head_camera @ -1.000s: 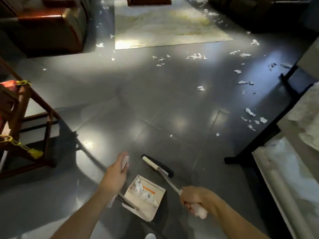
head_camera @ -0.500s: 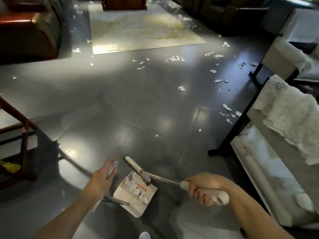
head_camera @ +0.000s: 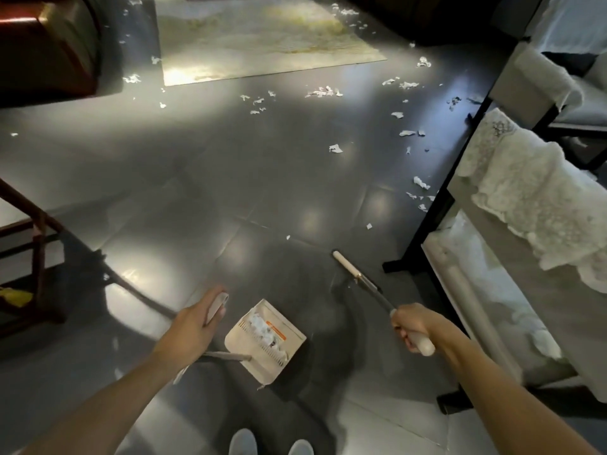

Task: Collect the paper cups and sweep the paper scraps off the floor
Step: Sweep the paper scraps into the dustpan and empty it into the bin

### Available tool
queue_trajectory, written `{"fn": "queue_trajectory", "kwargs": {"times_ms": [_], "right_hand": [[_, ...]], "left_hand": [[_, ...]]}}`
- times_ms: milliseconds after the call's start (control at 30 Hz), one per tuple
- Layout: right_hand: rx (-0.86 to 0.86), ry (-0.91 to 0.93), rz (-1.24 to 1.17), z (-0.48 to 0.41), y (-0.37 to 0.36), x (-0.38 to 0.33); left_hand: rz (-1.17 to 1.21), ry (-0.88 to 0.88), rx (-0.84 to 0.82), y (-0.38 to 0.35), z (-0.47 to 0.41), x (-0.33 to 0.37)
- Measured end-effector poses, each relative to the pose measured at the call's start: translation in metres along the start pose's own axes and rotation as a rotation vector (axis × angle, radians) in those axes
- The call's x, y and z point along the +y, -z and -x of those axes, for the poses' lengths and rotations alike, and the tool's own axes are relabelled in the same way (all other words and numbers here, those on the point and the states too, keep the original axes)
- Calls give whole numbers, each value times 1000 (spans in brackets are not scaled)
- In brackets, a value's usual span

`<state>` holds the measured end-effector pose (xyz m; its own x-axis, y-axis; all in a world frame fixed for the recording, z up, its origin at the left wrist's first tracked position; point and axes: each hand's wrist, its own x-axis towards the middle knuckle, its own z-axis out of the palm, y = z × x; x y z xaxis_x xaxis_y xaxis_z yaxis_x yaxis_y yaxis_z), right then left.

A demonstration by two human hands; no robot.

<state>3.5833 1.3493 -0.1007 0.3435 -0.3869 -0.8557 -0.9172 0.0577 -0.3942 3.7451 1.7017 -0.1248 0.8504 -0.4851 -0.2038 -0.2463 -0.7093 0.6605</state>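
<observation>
My left hand (head_camera: 193, 326) is curled round the pale upright grip of the cream plastic dustpan (head_camera: 290, 330), with the thumb lying along the top of that grip. A thin grey metal rod runs from below my palm across to the pan's back edge. The pan sits low in the middle of the frame, its open mouth turned toward the upper right. A small heap of torn white paper (head_camera: 262, 328) lies inside it against the comb teeth, beside an orange label.

My right hand (head_camera: 412, 326) is well apart from the left, at the lower right. It is clenched on the rounded white end of the long-handled broom (head_camera: 374, 290). Its grey shaft slants up and left to a narrow cream head (head_camera: 345, 266), which is low over the floor to the upper right of the pan and clear of it.

More white paper scraps (head_camera: 335, 148) are strewn on the glossy dark grey tiled floor (head_camera: 197, 178). They lie across the upper half of the frame, with a cluster (head_camera: 323, 92) just below the rug and a few (head_camera: 420, 183) near a black table leg at the right. Small bits also lie along the rug's edges.

The pale yellowish rug (head_camera: 262, 37) fills the top centre. A red-brown armchair (head_camera: 42, 44) stands at the upper left, and a dark wooden chair frame (head_camera: 36, 244) is at the left edge. A table draped in white lace cloth (head_camera: 525, 205) runs down the right side. The toes of my two light shoes (head_camera: 243, 443) show at the bottom edge
</observation>
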Motion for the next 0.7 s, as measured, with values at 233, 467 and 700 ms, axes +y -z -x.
{"fn": "queue_trajectory", "kwargs": {"times_ms": [233,467,700], "right_hand": [[-36,-76,-37,-53,28,30],[-159,-35,259,-20,-47,29],[-329,-19,236,44,-91,31]], "left_hand": [[-22,114,-126,-32,-24,10],[-9,95,-71,-40,-42,20],[-24,17,-50,-39,-27,21]]}}
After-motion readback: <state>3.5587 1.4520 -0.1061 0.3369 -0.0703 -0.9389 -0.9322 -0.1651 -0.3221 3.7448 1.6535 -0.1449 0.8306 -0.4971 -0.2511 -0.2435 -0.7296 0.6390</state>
